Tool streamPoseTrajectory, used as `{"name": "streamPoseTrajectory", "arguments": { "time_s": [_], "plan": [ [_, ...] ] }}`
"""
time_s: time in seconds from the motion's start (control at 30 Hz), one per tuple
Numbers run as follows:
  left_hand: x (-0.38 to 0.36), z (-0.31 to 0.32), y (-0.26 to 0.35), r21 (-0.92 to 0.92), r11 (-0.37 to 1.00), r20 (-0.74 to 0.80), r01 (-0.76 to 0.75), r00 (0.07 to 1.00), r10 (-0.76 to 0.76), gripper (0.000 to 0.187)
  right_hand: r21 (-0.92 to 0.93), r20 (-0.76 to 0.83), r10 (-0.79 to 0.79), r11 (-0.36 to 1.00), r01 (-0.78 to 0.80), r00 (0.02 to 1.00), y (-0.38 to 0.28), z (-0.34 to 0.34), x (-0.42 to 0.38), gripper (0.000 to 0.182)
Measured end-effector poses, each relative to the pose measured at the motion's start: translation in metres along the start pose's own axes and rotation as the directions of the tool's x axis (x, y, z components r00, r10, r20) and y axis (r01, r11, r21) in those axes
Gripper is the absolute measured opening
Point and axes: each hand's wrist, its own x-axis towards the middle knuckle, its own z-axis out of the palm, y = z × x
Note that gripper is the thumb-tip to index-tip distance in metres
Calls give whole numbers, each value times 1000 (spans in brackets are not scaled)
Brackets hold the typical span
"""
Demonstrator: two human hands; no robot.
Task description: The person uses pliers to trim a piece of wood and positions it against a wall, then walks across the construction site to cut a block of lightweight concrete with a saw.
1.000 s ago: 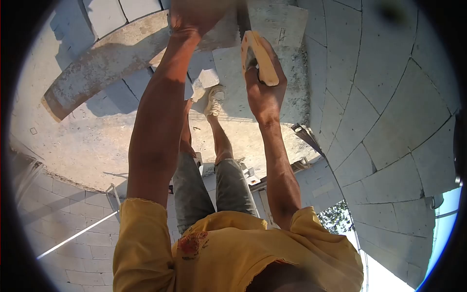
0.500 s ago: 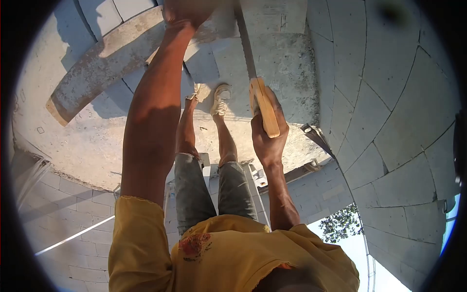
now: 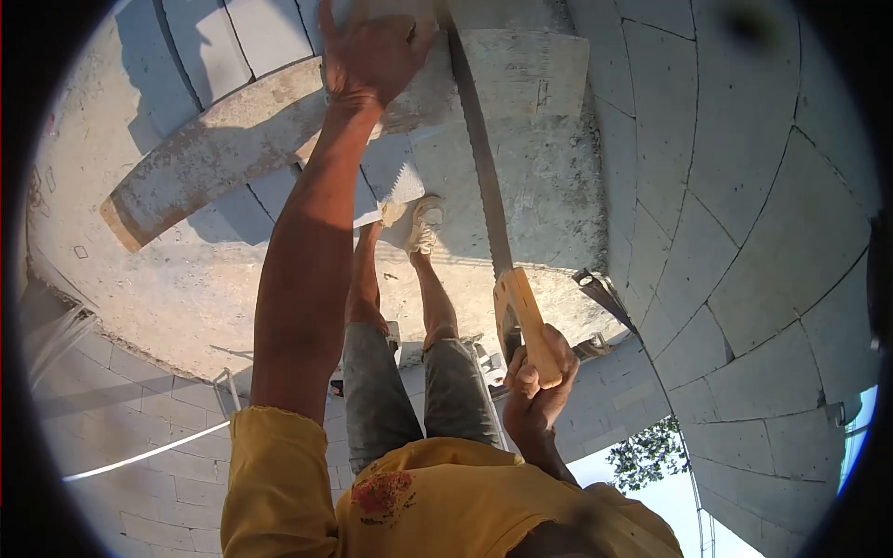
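Observation:
My right hand (image 3: 541, 379) grips the wooden handle of a long toothed saw (image 3: 484, 172). Its blade runs up to the top edge, against a pale grey block (image 3: 526, 74). On the wood plank (image 3: 209, 153), or a board like it, rests my left hand (image 3: 372, 56), fingers spread, to the left of the blade. The tip of the blade is out of view. Below the block, near my shoes, lies a light, jagged-edged piece (image 3: 405, 186).
A wall of large grey blocks (image 3: 726, 186) rises close on the right. More blocks (image 3: 205, 46) stand at the upper left. My shoes (image 3: 426, 223) are on a dusty ledge, with a block wall (image 3: 130, 391) below it.
My right hand and the saw have moved down toward my body, showing more of the blade. My left hand now shows more fully, and the view has shifted slightly.

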Motion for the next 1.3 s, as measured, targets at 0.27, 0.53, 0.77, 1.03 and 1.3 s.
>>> {"name": "streamPoseTrajectory", "arguments": {
  "time_s": [0.27,0.53,0.77,1.03,1.3],
  "plan": [
    [-16,-6,8,-5,1000,69,12,998,-12,32,50,29,16,999,-17,999,-26,42,107,48],
    [-7,0,4,-56,998,-62,-24,998,21,33,92,-32,-86,992,89,996,-6,53,125,46],
    [25,0,0,40,999,-65,0,998,2,38,162,-26,-18,987,22,999,12,24,53,51],
    [-10,0,3,-48,999,-31,-12,999,11,35,157,-18,-56,986,58,998,-17,82,174,47],
    [-11,6,2,-31,999,41,42,998,-40,31,-201,171,34,980,1,985,-7,-23,-1,54]
  ]
}}
